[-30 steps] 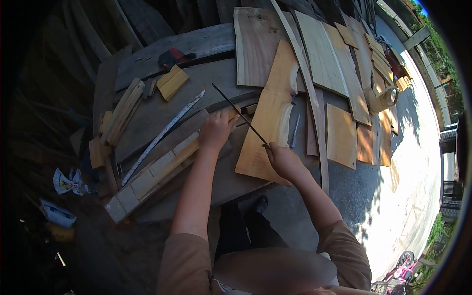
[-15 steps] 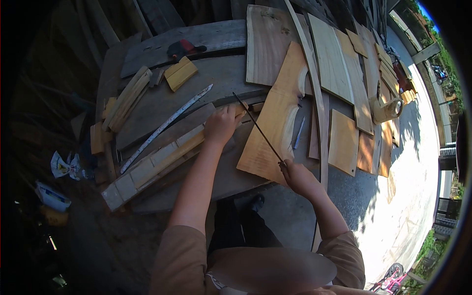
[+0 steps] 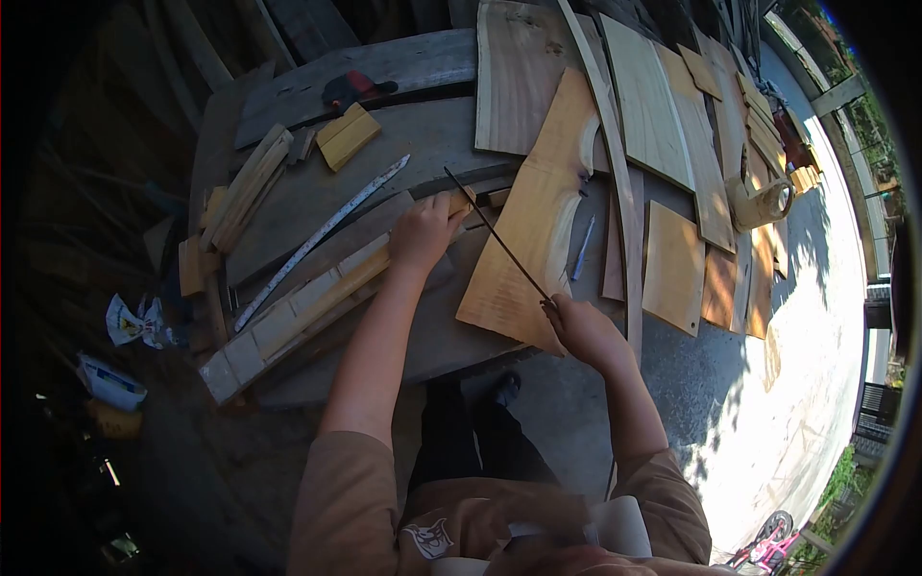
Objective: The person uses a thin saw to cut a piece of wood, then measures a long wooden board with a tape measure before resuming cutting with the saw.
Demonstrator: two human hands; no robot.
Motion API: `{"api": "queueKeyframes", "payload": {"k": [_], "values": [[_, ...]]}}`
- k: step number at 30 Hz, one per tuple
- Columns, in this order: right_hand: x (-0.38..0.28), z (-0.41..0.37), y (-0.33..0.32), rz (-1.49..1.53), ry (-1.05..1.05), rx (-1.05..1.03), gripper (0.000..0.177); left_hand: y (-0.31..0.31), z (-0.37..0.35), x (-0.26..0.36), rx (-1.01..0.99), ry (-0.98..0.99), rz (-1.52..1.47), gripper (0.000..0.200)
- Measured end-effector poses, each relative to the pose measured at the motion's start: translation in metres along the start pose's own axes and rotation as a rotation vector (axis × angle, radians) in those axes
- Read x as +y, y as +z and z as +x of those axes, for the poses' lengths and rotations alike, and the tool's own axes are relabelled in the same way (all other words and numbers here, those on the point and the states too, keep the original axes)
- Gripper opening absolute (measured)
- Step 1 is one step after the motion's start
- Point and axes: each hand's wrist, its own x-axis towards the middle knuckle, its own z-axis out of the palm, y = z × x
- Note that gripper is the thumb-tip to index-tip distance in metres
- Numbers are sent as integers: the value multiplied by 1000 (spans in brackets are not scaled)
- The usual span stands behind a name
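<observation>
My right hand (image 3: pixel 588 333) is wrapped round the near end of a long, thin, dark saw (image 3: pixel 499 242), seen edge-on. Its far end slants up and left, crossing the tip of a wooden strip (image 3: pixel 465 200). My left hand (image 3: pixel 423 230) is closed over that strip close to the blade, pressing it down on a stack of long wooden pieces (image 3: pixel 303 305). Under the saw's line lies a wide live-edge board (image 3: pixel 519 245). A blue-white pen-like stick (image 3: pixel 583 248) rests just right of that board.
A red-and-black cap (image 3: pixel 355 88), a yellowish block (image 3: pixel 348 136) and a white-speckled strip (image 3: pixel 322 243) lie on the worktable (image 3: pixel 403 144). Boards (image 3: pixel 643 101) lean and overlap at the right, near a pale container (image 3: pixel 759 204). Sunlit floor (image 3: pixel 807 355) spreads beyond.
The whole view has shifted slightly, so the table things sit a little higher and further left. Both hands keep nearly the same places on the saw and strip.
</observation>
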Motion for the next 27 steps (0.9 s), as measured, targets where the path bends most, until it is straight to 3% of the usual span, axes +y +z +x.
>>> {"api": "queueKeyframes", "payload": {"k": [4,12,18,27], "values": [[2,1,-2,-20,-17,-33,30,-1,0,0,3,15,21,29],[20,-12,30,40,-206,280,24,1,-2,-1,32,46,10,29],[2,-8,26,-14,-123,370,18,1,-2,-3,31,54,-12,31],[-44,62,10,-54,-67,305,21,3,-1,-4,52,61,-31,28]]}}
